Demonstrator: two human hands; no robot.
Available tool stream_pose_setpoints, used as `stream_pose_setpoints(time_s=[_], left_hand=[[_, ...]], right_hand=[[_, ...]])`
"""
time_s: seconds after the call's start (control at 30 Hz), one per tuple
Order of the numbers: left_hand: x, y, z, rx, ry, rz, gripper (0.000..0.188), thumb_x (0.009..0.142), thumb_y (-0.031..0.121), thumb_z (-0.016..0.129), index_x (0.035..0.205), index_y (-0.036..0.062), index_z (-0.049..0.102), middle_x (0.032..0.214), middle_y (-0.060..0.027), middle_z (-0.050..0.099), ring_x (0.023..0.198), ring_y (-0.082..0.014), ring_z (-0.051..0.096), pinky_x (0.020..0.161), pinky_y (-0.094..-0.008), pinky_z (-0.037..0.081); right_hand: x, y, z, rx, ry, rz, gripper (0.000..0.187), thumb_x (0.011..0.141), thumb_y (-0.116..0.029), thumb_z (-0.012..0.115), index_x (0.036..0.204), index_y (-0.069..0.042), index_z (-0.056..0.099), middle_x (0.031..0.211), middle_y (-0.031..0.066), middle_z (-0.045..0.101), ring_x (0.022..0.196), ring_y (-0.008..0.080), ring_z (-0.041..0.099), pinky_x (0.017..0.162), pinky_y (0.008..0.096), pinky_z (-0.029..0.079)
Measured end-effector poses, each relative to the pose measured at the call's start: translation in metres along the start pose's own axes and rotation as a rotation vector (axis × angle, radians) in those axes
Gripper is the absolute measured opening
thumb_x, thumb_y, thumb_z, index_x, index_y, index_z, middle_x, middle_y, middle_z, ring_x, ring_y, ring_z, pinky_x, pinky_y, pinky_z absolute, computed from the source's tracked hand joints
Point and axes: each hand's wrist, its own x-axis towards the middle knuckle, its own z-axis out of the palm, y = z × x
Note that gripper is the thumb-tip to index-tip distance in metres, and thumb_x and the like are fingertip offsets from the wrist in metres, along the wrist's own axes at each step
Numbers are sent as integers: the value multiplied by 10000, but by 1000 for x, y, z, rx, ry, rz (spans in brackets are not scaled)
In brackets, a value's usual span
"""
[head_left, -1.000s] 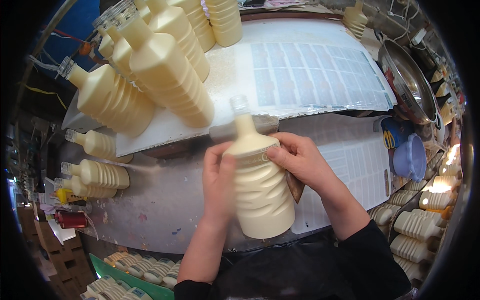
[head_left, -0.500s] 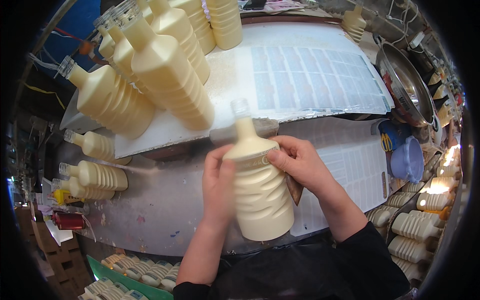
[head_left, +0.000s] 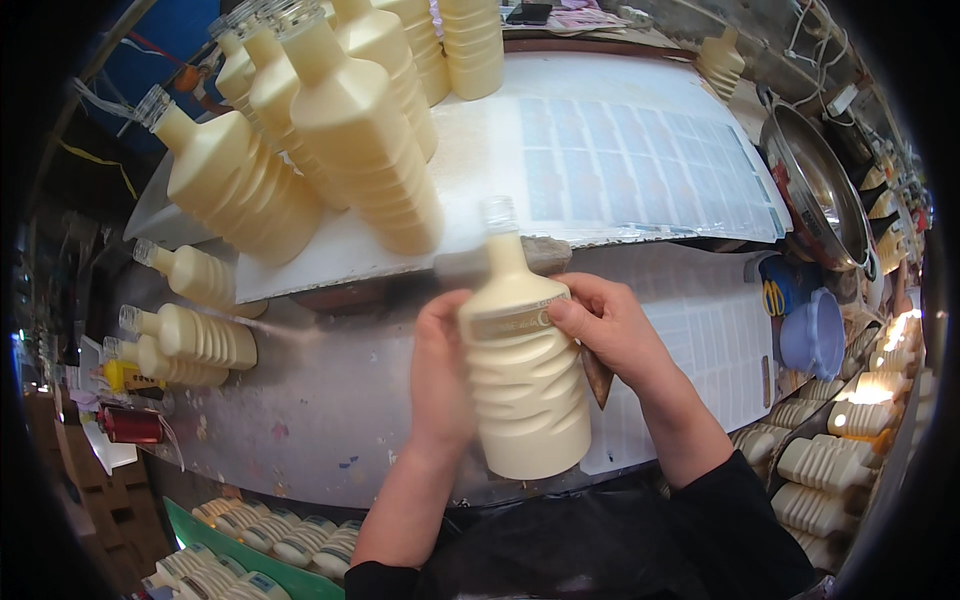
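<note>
A cream bottle (head_left: 530,400) with a clear threaded neck and wavy ribs stands upright between my hands, its base toward me. Around its shoulder runs a greyish band label (head_left: 515,322) with light lettering. My right hand (head_left: 612,325) grips the bottle's right shoulder, its thumb pressed on the label's right end. Below that palm a brown pointed flat piece (head_left: 598,378) sticks out; its upper part is hidden. Smeared by motion, my left hand (head_left: 440,365) lies curled along the bottle's left side, with some of its fingers out of sight.
More cream bottles (head_left: 365,150) stand on the white raised board at the back left. Several lie at the left edge (head_left: 205,335). Label sheets (head_left: 630,165) cover the board. A metal pan (head_left: 815,180), blue basin (head_left: 812,335) and yellow-handled scissors (head_left: 772,298) are at right. A green crate (head_left: 215,535) holds bottles.
The whole view has shifted a little, so the surroundings sit slightly further right. Both hands stay at the bottle's shoulder, the right thumb still on the label.
</note>
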Motion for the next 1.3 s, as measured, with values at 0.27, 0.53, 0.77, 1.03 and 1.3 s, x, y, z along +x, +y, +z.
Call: stream_pose_setpoints(time_s=[0.27, 0.53, 0.77, 1.03, 1.3], left_hand=[[0, -2, 1, 199, 12, 18, 265, 1099, 243, 466, 1255, 37, 522, 1159, -63, 626, 1025, -111, 611, 910, -282, 521], [8, 6, 8, 408, -2, -21, 276, 1071, 305, 498, 1182, 52, 487, 1135, -69, 548, 1071, -149, 508, 976, -315, 432], [9, -1, 3, 367, -26, 14, 289, 1079, 320, 485, 1185, 52, 481, 1152, -75, 537, 1088, -150, 494, 994, -312, 415], [8, 4, -1, 181, -24, -57, 359, 1122, 379, 360, 1206, 62, 505, 1091, -53, 610, 997, -109, 590, 885, -274, 501], [6, 1, 5, 263, -61, -5, 313, 1104, 340, 411, 1240, 61, 451, 1149, -65, 548, 1054, -125, 539, 933, -290, 471]], right_hand=[[-3, -8, 0, -25, -7, 34, 446, 928, -298, 701, 1194, 60, 672, 960, 59, 710, 871, 88, 628, 785, 251, 505], [-5, -9, 1, -17, 2, 44, 427, 928, -274, 692, 1195, 59, 670, 1002, 85, 721, 906, 107, 648, 808, 269, 519], [-2, -3, 0, -45, -28, -9, 472, 980, -350, 658, 1243, 42, 636, 910, 48, 701, 617, 42, 594, 474, 202, 440], [-1, 4, -27, 58, 106, -53, 359, 959, -277, 649, 1177, 3, 702, 965, 41, 693, 805, 98, 605, 763, 263, 500], [-30, -44, 36, -584, 259, -556, 269, 874, -106, 697, 1126, -44, 627, 974, 183, 707, 860, 319, 715, 733, 381, 560]])
